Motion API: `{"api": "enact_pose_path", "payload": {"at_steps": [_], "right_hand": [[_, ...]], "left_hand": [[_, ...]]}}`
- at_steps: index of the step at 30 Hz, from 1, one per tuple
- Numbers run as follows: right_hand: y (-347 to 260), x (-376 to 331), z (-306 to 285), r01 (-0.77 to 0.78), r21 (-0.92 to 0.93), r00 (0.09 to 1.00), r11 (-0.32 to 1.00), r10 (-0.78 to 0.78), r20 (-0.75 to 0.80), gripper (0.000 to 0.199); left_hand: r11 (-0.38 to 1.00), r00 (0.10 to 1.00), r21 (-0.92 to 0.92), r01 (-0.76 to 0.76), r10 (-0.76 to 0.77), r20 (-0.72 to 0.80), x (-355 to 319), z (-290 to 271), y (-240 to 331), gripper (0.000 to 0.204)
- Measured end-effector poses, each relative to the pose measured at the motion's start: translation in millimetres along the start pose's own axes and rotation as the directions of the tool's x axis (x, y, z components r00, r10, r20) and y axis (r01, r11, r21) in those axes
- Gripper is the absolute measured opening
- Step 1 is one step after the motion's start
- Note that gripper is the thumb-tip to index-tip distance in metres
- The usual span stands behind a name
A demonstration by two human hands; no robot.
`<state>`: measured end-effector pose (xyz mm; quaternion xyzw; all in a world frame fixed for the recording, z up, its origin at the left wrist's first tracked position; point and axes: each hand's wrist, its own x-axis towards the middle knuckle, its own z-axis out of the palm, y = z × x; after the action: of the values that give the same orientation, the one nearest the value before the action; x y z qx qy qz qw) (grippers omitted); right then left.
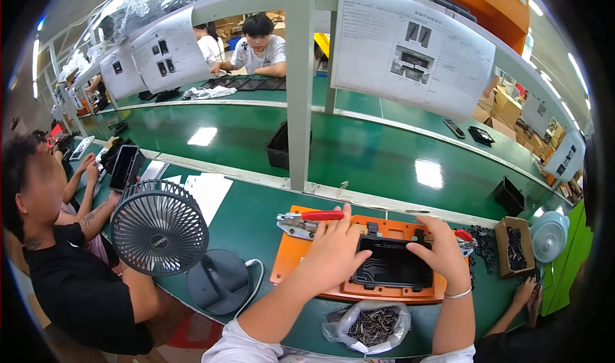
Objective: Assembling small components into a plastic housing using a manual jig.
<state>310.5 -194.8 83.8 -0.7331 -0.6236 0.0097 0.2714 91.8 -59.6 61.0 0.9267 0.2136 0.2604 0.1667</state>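
A black rectangular plastic housing (394, 267), hollow side up, lies in an orange fixture (289, 260) on the bench. My left hand (334, 251) is over the fixture's left half, fingers apart, its thumb by the housing's left side. Just beyond its fingers is a toggle clamp with a red handle (323, 215). My right hand (443, 253) is at the housing's right edge, thumb pointing inward and fingers stretched away from me. Beside it shows a second red clamp handle (463, 235), partly hidden. Neither hand appears to hold anything; contact with the housing is unclear.
An open plastic bag of small metal screws or pins (373, 324) sits in front of the fixture. A dark fan (159, 235) stands left, near a co-worker (70, 280). Right are a cardboard box of black parts (514, 247) and a pale fan (549, 236). A frame post (298, 87) rises behind.
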Motion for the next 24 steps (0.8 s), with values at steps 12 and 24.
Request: {"api": "enact_pose_path", "payload": {"at_steps": [12, 24], "right_hand": [[106.5, -46.6, -49.0, -0.152, 0.468, 0.608, 0.871, 0.456, -0.650, 0.017], [4.5, -39.1, 7.7, -0.431, -0.162, 0.901, 0.888, 0.412, -0.139, 0.035]], "left_hand": [[0.779, 0.739, 0.344, 0.524, -0.216, -0.638, -1.1, -48.0, -72.0, 0.042], [0.983, 0.968, 0.155, 0.097, -0.129, 0.217, 6.6, 11.2, 6.7, 0.042]]}}
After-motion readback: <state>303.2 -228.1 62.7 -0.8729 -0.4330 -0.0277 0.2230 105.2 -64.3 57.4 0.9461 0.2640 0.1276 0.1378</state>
